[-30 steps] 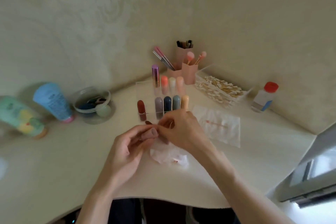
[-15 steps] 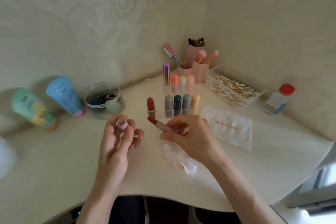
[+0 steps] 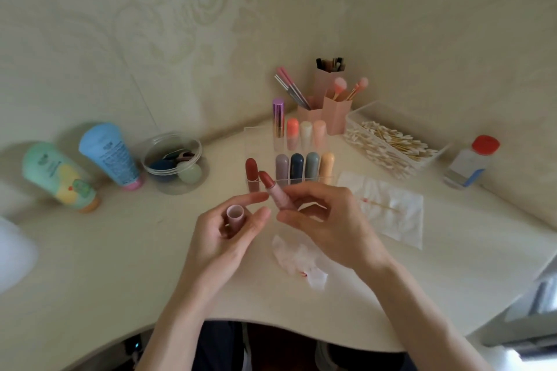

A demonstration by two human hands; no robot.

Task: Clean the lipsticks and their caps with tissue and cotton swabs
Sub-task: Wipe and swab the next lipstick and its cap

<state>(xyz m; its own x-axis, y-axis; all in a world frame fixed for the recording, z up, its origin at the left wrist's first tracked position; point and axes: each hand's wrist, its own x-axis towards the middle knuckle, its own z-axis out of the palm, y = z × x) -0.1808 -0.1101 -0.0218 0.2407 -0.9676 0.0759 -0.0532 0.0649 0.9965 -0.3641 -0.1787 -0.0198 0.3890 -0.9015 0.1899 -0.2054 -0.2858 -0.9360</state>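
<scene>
My right hand pinches an uncapped pink lipstick, its dark red tip pointing up and left. My left hand holds the matching pink cap between its fingers, open end up. A crumpled stained tissue lies on the desk under my right hand. A flat tissue to the right carries a used cotton swab. Several capped lipsticks stand in a clear organizer behind my hands.
A clear box of cotton swabs and a red-capped bottle stand at the right. Pink brush holders fill the corner. A clear bowl and two tubes lie at the left. The desk's curved front edge is near me.
The cap came off the lipstick: my left hand drew it away to the left and now holds it open end up. My right hand tilted the lipstick more upright.
</scene>
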